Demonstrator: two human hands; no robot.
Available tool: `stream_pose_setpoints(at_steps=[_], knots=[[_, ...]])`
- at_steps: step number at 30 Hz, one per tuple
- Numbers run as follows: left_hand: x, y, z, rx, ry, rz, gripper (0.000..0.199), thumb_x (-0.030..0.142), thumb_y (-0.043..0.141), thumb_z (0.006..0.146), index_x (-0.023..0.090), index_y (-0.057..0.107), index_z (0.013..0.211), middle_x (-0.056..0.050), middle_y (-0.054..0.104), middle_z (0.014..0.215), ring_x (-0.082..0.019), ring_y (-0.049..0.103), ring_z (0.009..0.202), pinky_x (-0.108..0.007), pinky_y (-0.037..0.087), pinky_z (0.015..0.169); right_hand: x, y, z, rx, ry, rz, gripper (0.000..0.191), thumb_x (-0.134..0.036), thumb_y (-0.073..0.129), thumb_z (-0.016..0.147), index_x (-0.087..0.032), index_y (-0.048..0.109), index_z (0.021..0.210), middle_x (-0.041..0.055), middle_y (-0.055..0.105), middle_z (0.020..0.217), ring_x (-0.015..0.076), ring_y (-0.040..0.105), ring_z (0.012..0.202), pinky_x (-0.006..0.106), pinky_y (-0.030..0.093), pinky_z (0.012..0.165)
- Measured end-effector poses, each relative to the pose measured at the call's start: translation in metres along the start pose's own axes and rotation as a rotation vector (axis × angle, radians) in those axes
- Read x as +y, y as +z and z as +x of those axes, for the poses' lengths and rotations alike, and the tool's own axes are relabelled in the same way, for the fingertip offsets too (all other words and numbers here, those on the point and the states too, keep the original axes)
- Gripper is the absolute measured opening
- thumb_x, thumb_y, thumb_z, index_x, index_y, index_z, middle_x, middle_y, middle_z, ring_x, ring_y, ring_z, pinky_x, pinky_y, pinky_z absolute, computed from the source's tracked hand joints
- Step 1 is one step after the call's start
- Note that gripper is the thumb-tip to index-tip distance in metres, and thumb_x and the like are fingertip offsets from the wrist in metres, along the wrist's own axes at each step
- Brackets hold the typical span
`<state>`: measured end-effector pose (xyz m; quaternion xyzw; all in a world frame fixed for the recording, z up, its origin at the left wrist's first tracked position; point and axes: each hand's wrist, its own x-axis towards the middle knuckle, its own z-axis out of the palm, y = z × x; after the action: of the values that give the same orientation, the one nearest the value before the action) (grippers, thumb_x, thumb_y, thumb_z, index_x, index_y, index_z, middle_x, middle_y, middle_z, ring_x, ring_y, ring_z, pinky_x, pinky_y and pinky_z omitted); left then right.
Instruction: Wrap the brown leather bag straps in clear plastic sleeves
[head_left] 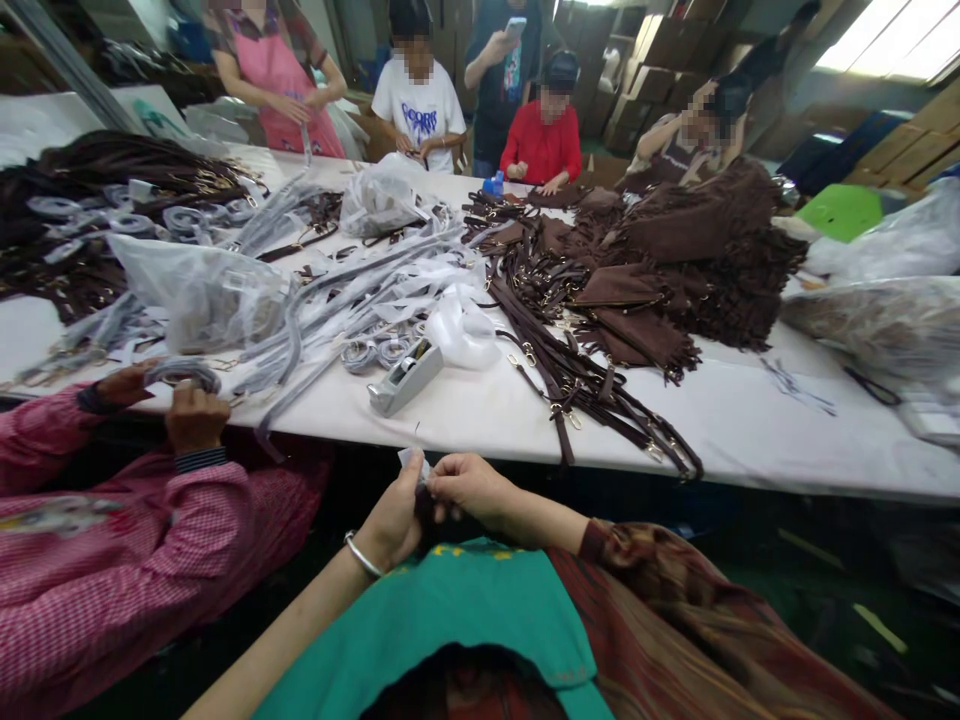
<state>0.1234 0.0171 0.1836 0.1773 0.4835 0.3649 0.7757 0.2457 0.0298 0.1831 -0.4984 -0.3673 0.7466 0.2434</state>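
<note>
My left hand [396, 512], with a silver bangle at the wrist, is closed in front of my green apron [480, 600]. It pinches a small whitish wrapping piece [411, 462] that sticks up above the thumb. Against it, my right hand [474, 488] is closed, its fingertips meeting the left ones at the piece. Something dark brown, perhaps a strap, shows below between the hands, mostly hidden. Both hands are just off the near edge of the white table [480, 420]. Closest on the table is a grey tape dispenser [406, 378].
Brown straps with metal clasps [570, 370] and fringed brown bags [690, 240] are heaped on the right. Wrapped straps [330, 290] and plastic bags [217, 290] cover the left. A co-worker's hands [196, 412] hold a coiled strap at my left. Several people stand or sit across the table.
</note>
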Motion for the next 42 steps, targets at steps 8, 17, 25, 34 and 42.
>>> stream_pose_setpoints(at_steps=[8,17,25,34,42], knots=[[-0.014,-0.043,-0.010,-0.295,0.075,0.455,0.045,0.052,0.062,0.085,0.013,0.064,0.106,-0.010,0.069,0.093,-0.021,0.064,0.087,-0.032,0.049,0.080,-0.007,-0.033,0.004,0.089,-0.074,0.242,0.017,-0.030,0.066,0.071,-0.017,0.054,0.072,-0.0028,0.059,0.045,0.0083,0.048,0.036,0.018,0.036,0.040],[-0.021,-0.032,-0.031,-0.023,0.124,0.510,0.038,0.052,0.058,0.086,0.014,0.062,0.089,0.003,0.054,0.061,-0.008,0.046,0.046,-0.020,0.035,0.045,0.016,-0.048,0.009,0.283,-0.407,-0.456,0.012,-0.027,0.061,0.081,-0.019,0.058,0.072,0.0029,0.063,0.072,0.0149,0.058,0.068,0.026,0.043,0.063],[-0.026,-0.007,-0.029,0.133,0.180,0.772,0.034,0.049,0.051,0.088,0.019,0.061,0.077,0.003,0.051,0.055,-0.011,0.043,0.043,-0.023,0.031,0.044,0.021,-0.053,-0.005,0.384,-0.631,-0.871,0.011,-0.017,0.055,0.081,-0.019,0.059,0.071,0.0016,0.060,0.073,0.0147,0.052,0.072,0.026,0.037,0.068],[-0.040,-0.001,-0.031,0.195,0.623,1.246,0.017,0.030,0.065,0.079,0.021,0.063,0.064,-0.005,0.051,0.059,-0.017,0.042,0.053,-0.029,0.025,0.056,0.030,-0.057,-0.019,0.360,-0.661,-1.030,0.013,-0.019,0.052,0.084,-0.019,0.058,0.073,0.0058,0.061,0.080,0.0168,0.052,0.071,0.028,0.035,0.065],[-0.039,0.018,-0.030,0.175,0.226,0.697,0.030,0.042,0.057,0.086,0.018,0.059,0.068,0.001,0.047,0.055,-0.011,0.040,0.046,-0.023,0.027,0.046,0.042,-0.067,-0.029,0.310,-0.776,-1.086,0.018,-0.020,0.046,0.091,-0.020,0.060,0.081,0.0080,0.061,0.085,0.0182,0.054,0.077,0.029,0.038,0.070]])
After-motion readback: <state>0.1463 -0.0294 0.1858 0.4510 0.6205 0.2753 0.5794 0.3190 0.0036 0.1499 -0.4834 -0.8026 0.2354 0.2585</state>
